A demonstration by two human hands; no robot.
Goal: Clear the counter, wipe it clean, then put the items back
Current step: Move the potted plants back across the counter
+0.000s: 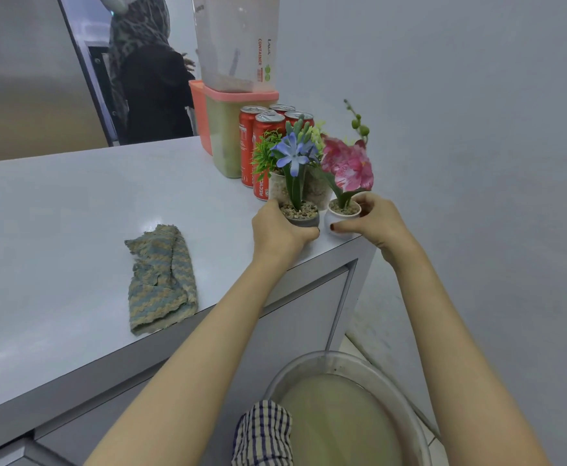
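Head view | left hand [280, 230] grips small grey pot with blue flower [304, 221], right hand [374, 218] grips small white pot with pink orchid [342, 218], both at white surface [208, 203] corner | keep upright, clear of red drink cans [262, 156] behind.

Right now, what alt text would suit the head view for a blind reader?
Two bare hands hold small flower pots at the corner of a pale grey counter: the left hand grips a grey pot with a blue flower, the right hand a white pot with a pink flower. Red drink cans stand behind; a green-and-tan woven cloth lies to their left.
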